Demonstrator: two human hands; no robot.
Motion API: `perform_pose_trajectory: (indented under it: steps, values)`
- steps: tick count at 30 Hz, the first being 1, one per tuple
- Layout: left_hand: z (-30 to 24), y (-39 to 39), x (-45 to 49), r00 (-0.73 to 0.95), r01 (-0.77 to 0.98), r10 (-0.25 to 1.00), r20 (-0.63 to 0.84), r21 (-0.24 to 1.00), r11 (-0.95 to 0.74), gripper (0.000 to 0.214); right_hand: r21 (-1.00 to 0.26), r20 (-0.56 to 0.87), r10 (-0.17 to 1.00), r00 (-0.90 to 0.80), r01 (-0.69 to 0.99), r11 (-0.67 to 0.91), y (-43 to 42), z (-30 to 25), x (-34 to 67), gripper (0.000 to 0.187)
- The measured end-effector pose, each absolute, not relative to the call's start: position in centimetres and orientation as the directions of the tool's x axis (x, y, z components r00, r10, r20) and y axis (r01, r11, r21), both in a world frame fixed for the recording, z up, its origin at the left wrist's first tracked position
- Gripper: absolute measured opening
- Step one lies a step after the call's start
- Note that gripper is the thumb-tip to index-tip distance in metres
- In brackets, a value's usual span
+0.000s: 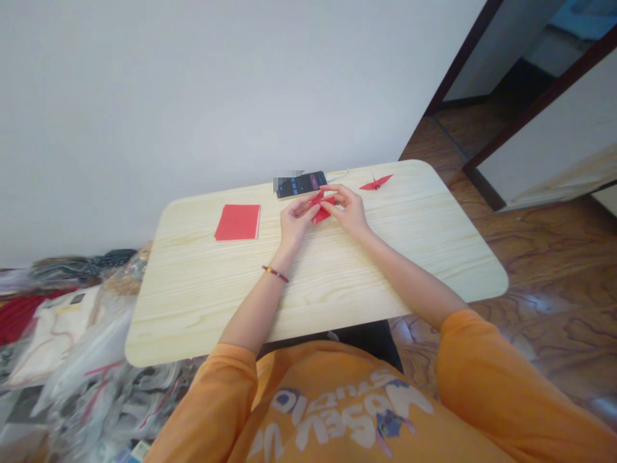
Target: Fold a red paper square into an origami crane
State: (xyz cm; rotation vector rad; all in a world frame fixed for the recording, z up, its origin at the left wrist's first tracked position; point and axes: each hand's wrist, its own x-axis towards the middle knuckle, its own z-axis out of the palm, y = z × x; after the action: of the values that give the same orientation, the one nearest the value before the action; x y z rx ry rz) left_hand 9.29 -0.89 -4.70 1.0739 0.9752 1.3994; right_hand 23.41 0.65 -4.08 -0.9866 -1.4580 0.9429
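Red origami paper (pixel 321 209), one piece folded into a small pointed shape, is sitting just in front of the black smartphone (pixel 301 184) on the pale wooden table (pixel 409 247); it is looking light and crisp but easily crushed, so its folded edges seem the best place to take hold. The left grip (pixel 295 217) and right grip (pixel 349 209) are both nearly closed, pinching it between fingertips and thumbs, while one flat stack of red squares (pixel 237 222) is lying left of the phone and one paper crane (pixel 376 183) is resting right of it.
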Motion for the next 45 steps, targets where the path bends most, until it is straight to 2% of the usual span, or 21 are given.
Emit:
perform_pose_trajectory:
  steps: [6,10,15,24,32,39,45]
  values:
    - [-5.2,-0.5,9.0,-0.126,-0.144,0.986,0.106,0.982,-0.123,0.033,-0.942,0.327,0.941,-0.086,0.050,0.332,0.9,-4.2,23.5,0.039]
    - [-5.4,-0.4,9.0,-0.179,-0.197,0.981,0.077,0.974,-0.113,0.033,-0.925,0.367,0.930,-0.010,0.100,0.366,1.4,-4.6,23.7,0.031]
    - [-5.6,-0.2,9.0,-0.179,-0.199,0.980,0.093,0.972,-0.129,0.029,-0.953,0.298,0.953,0.060,0.068,0.294,2.0,-5.1,23.8,0.021]
    - [-5.7,-0.4,9.2,-0.186,-0.103,0.970,0.157,0.979,-0.178,0.025,-0.958,0.285,0.956,0.071,0.043,0.283,1.4,-4.7,23.5,0.025]
    - [-5.7,-0.7,9.6,-0.168,-0.156,0.974,0.149,0.972,-0.176,0.024,-0.930,0.364,0.925,0.112,0.108,0.353,0.7,-4.4,23.3,0.031]
    - [-5.4,-0.9,9.9,-0.160,-0.176,0.980,0.120,0.973,-0.148,0.025,-0.899,0.411,0.903,0.123,0.221,0.379,0.0,-4.1,23.2,0.026]
    - [-5.2,-0.6,9.7,-0.206,-0.243,0.978,0.020,0.967,-0.071,0.030,-0.898,0.422,0.901,0.105,0.182,0.399,0.1,-4.1,23.0,0.019]
